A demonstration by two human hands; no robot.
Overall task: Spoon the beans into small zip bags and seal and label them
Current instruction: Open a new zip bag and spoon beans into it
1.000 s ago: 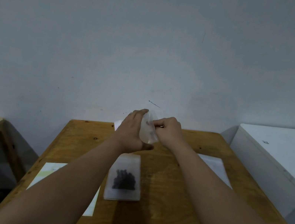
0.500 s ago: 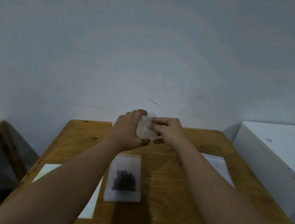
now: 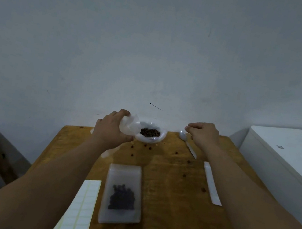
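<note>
We are gripping an empty zip bag (image 3: 129, 125) in our left hand (image 3: 112, 131) at the far edge of the counter (image 3: 170, 207). It is just beside the clear container (image 3: 156, 140) of beans (image 3: 150, 132) sitting at that same edge. Our right hand (image 3: 203, 134) is hovering with its fingers curled and nothing in them, just above the spoon (image 3: 183, 135) lying near the far right corner. A filled zip bag (image 3: 123, 193) is lying flat toward the near edge, with a label sheet (image 3: 79, 212) just to its left and a white strip (image 3: 212, 183) to its right. Loose beans (image 3: 132, 155) are lying scattered mid-counter.
</note>
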